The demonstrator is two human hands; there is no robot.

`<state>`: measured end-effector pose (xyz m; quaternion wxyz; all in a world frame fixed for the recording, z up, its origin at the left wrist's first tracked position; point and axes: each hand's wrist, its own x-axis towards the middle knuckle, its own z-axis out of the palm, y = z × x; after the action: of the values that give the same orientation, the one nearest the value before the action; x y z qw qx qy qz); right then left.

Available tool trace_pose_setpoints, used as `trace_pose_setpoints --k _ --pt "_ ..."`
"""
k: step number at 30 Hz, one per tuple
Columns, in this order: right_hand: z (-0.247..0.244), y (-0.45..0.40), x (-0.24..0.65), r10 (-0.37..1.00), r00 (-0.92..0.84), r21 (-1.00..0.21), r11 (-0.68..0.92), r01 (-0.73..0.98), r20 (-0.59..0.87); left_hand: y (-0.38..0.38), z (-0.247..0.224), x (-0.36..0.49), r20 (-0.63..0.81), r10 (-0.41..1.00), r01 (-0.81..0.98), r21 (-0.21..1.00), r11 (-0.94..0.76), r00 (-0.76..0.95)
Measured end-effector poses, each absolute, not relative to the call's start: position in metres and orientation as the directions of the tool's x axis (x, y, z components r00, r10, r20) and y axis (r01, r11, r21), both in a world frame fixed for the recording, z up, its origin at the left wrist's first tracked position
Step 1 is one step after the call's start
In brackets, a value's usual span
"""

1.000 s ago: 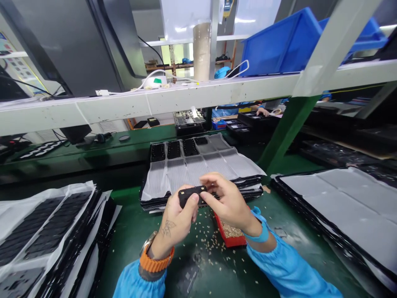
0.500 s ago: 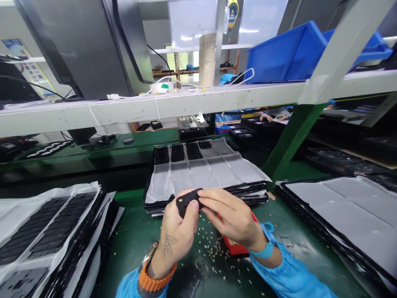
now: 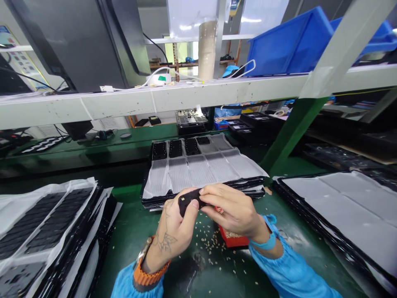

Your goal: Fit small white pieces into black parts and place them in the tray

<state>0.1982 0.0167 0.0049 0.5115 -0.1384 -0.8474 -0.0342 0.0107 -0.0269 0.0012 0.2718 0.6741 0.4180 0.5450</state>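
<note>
A small flat black plastic part [image 3: 187,201] with a tiny pale square near its left end is held up over the green bench. My left hand [image 3: 174,231] is closed around it, thumb pressed on its face. The fingers of my right hand [image 3: 232,207] are pinched at the part's right end; the fingertips hide that end. Under my right hand sits a red box [image 3: 229,242] holding tiny pale pieces, partly covered by the hand. More tiny pale pieces [image 3: 210,243] lie scattered on the bench between my forearms.
Ahead stands a stack of trays with a white lined tray [image 3: 204,167] on top, several black parts [image 3: 175,148] in its back row. Stacked trays of black parts [image 3: 46,219] are at left, another tray stack [image 3: 341,203] at right. A shelf [image 3: 186,97] and slanted post [image 3: 297,128] bound the space.
The view has tilted and shifted slightly. Both hands keep hold of the black part, which has turned a little; more of the red box shows under my right hand.
</note>
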Motion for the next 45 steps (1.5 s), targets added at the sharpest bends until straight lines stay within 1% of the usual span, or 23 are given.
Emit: trace_pose_setpoints --k 2,4,25,28,31,34,36,41,45 --pt "0.006 0.017 0.198 0.195 -0.439 -0.080 0.960 0.268 0.877 -0.027 0.001 0.010 0.502 0.856 0.332 0.793 -0.511 0.120" --pt "0.006 0.017 0.198 0.188 -0.439 -0.075 0.962 0.262 0.879 -0.026 0.001 0.008 0.499 0.854 0.363 0.777 -0.515 0.144" --pt "0.008 0.017 0.201 0.183 -0.470 -0.070 0.966 0.248 0.863 -0.025 0.001 0.006 0.549 0.811 0.443 0.687 -0.576 0.203" --pt "0.007 0.018 0.198 0.161 -0.450 -0.055 0.969 0.240 0.878 -0.025 0.001 0.007 0.550 0.816 0.415 0.710 -0.569 0.178" --pt "0.005 0.018 0.197 0.130 -0.408 -0.046 0.977 0.208 0.904 -0.024 -0.003 0.008 0.493 0.862 0.318 0.804 -0.503 0.117" --pt "0.004 0.017 0.198 0.176 -0.309 -0.108 0.968 0.226 0.934 -0.022 -0.009 0.010 0.398 0.915 0.178 0.898 -0.403 0.064" --pt "0.003 0.016 0.199 0.214 -0.268 -0.143 0.955 0.262 0.939 -0.021 -0.010 0.011 0.372 0.928 0.130 0.919 -0.373 0.034" --pt "0.000 0.017 0.197 0.174 -0.385 -0.066 0.959 0.277 0.906 -0.022 -0.006 0.011 0.367 0.930 0.145 0.919 -0.367 0.028" --pt "-0.002 0.019 0.195 0.161 -0.399 -0.039 0.954 0.296 0.903 -0.026 -0.005 0.013 0.364 0.931 0.178 0.915 -0.362 0.023"
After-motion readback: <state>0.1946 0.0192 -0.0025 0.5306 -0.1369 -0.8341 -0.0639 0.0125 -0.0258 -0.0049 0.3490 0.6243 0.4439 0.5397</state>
